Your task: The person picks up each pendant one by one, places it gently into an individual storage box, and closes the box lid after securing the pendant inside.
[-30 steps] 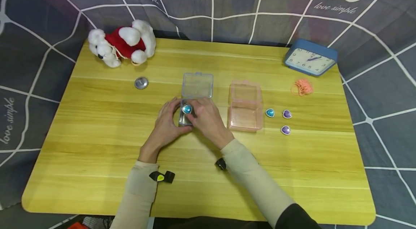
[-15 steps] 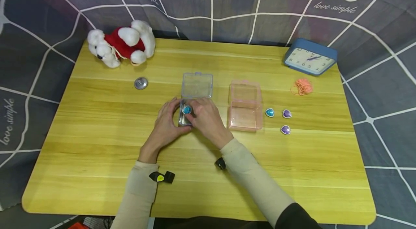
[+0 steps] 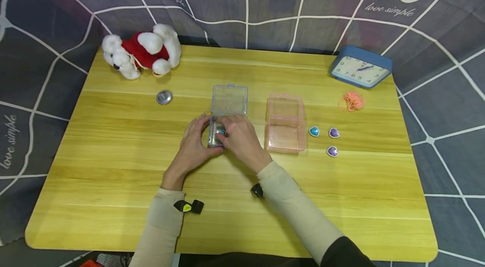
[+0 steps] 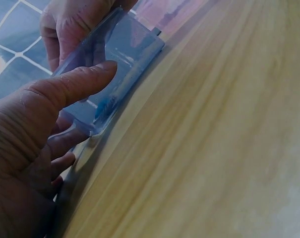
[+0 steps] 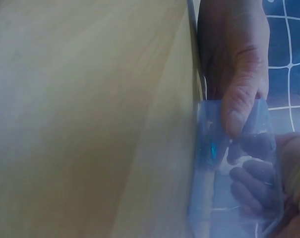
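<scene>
A small clear plastic box (image 3: 215,142) with its lid (image 3: 229,99) folded back stands mid-table. My left hand (image 3: 194,142) grips its left end, the thumb (image 4: 85,82) along the near wall and the fingers round the far side. Reaching down inside the box, my right hand (image 3: 242,138) pinches a blue heart-shaped rhinestone (image 3: 221,132), mostly covered by its fingers. Through the wall in the right wrist view, the blue stone (image 5: 213,150) shows low, close to the floor of the box. Bent right-hand fingers (image 5: 249,188) show through the plastic.
To the right stands an open pink plastic box (image 3: 286,136). Beyond it lie a blue heart rhinestone (image 3: 314,131) and two purple ones (image 3: 334,132). A bundle of orange cord (image 3: 353,101), a blue clock (image 3: 361,67), a silver round tin (image 3: 164,97) and a white plush toy (image 3: 142,50) sit farther back.
The blue rhinestone has gone lower into the clear box and tipped, showing less of its face, as the right fingers dipped. The left hand stays put.
</scene>
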Demonstrator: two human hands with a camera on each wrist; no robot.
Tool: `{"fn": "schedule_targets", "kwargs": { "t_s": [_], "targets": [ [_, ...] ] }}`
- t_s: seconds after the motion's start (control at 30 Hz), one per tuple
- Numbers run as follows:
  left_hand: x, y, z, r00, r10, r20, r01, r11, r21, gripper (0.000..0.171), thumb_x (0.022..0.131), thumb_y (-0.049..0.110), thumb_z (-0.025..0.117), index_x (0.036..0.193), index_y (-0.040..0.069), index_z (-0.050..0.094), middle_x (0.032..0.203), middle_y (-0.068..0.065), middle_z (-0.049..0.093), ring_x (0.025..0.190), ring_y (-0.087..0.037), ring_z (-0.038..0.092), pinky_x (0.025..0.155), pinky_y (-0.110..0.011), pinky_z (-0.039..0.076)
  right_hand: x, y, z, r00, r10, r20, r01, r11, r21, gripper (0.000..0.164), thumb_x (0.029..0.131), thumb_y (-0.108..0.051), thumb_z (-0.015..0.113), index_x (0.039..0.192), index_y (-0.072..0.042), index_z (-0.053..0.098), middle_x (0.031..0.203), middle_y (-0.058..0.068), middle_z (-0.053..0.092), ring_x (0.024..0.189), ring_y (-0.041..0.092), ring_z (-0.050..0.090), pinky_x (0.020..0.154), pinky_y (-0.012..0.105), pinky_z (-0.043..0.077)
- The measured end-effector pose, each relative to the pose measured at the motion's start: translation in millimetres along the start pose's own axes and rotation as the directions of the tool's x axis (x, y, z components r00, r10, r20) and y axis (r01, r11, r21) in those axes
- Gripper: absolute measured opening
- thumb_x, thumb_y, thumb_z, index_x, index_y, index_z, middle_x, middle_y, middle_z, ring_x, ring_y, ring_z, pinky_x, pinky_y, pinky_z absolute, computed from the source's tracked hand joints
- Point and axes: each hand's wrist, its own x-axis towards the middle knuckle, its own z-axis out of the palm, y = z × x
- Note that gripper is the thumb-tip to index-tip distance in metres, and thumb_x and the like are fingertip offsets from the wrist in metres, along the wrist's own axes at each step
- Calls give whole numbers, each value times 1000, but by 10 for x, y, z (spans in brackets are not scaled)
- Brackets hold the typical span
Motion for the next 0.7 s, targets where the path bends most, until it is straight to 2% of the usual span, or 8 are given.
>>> {"fn": "schedule_targets", "kwargs": {
  "t_s": [0.27,0.47,0.7],
  "targets": [
    [7,0,13,1000,1,0,-1,1000,4,105,77,41,94,162,18,38,162,-14,48,160,-34,20,131,-57,7,-18,31,-8,1000,-23,-13,23,1000,13,44,92,-22,84,129,-1,72,125,14,75,124,32,67,119,43,45],
    [6,-1,15,1000,-9,6,9,1000,7,105,76,44,94,162,21,38,164,-12,45,161,-33,18,130,-61,7,-62,61,-135,997,-46,-57,50,996,73,37,95,-22,82,125,-2,74,124,13,75,115,29,68,100,41,59],
    [-5,1,15,999,-50,19,49,999,5,107,75,43,95,163,23,37,168,-12,40,161,-36,14,127,-69,8,-184,145,-366,988,-47,-148,59,995,78,34,94,-21,82,121,-1,75,119,15,76,108,30,70,89,39,62]
  ]
}}
